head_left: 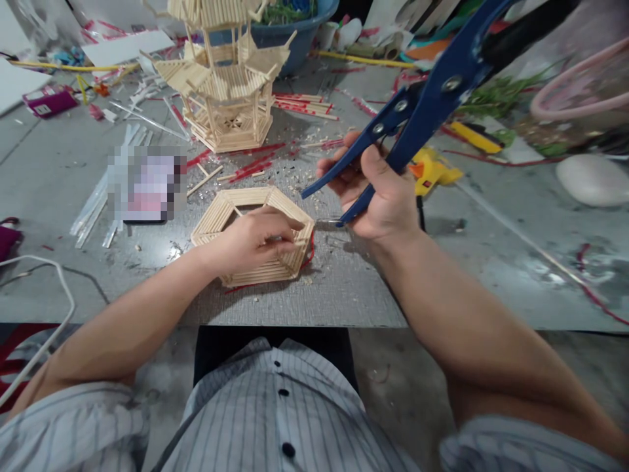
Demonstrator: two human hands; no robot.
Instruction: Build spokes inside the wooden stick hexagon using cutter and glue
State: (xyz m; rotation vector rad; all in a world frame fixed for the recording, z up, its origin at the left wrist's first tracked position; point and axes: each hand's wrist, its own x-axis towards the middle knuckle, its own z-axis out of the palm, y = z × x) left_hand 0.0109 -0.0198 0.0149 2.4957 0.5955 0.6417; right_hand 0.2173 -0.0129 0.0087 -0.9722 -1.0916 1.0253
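A flat hexagonal ring of glued wooden sticks lies on the grey mat in front of me. My left hand rests on its near right side, fingers pinched on a thin stick there. My right hand is closed round the handles of large blue pliers-like cutters, held just right of the ring with the tool's body rising up and to the right. A tall stick pagoda model stands behind the ring.
A yellow glue gun lies right of my right hand. Loose red and wooden sticks and clear strips litter the table. A blue basin stands at the back. A white wire curves at the near left edge.
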